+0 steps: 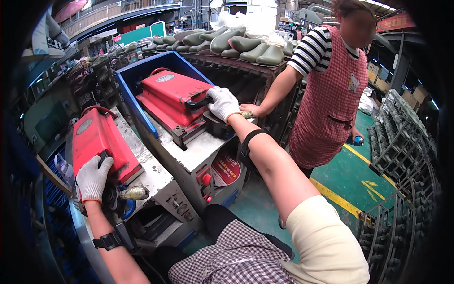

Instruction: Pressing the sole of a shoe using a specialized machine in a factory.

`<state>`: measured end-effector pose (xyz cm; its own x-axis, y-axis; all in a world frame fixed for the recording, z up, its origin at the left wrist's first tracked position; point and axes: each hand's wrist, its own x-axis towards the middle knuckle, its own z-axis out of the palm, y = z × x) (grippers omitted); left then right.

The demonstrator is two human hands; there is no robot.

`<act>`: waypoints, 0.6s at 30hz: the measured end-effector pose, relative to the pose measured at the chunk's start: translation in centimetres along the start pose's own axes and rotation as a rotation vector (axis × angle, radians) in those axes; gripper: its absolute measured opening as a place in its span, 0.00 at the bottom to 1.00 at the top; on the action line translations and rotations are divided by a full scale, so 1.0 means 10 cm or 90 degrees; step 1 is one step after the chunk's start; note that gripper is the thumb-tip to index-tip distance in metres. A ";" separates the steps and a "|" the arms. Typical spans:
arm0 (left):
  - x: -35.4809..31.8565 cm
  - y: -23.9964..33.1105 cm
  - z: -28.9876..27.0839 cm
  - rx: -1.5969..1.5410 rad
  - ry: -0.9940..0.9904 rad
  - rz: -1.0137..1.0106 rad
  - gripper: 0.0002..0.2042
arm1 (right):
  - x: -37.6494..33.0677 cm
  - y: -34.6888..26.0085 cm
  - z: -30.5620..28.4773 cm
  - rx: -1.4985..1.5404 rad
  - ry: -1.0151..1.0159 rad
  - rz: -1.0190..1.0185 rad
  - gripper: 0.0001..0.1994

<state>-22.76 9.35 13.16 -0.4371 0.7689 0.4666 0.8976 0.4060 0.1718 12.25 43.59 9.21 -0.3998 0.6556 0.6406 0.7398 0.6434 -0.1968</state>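
Both my hands wear white knit gloves. My left hand (94, 177) is closed round the dark handle at the near end of the left red machine cover (101, 142). Farther off to the right, my right hand (223, 102) grips the black handle (198, 103) of a second red machine cover (172, 92), which sits inside a blue frame (137, 106). Both covers lie lowered on their pale machine bases. A worn, wrapped grip (135, 193) sticks out beside my left hand. A similar one (247, 114) is just past my right wrist, next to a co-worker's hand (254, 110).
A co-worker in a red checked apron (321, 99) stands close on the right, holding a small blue object (355, 140). Green boots (227, 41) lie on a rack behind the machines. Red buttons (206, 179) project from the machine front. Metal racks (402, 142) stand far right.
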 end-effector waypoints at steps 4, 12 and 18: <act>-0.02 -0.01 0.00 -0.008 0.010 0.003 0.26 | 0.00 -0.03 -0.01 0.000 0.005 -0.002 0.14; -0.02 -0.03 0.02 -0.005 0.014 0.005 0.25 | 0.00 -0.04 -0.04 -0.011 -0.006 -0.001 0.14; -0.01 0.04 -0.01 -0.012 -0.003 -0.002 0.25 | -0.01 0.00 -0.02 -0.003 0.022 -0.008 0.14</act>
<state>-22.35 9.35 13.27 -0.4401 0.7700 0.4619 0.8971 0.3990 0.1897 12.35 43.46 9.29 -0.3902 0.6334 0.6682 0.7371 0.6498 -0.1855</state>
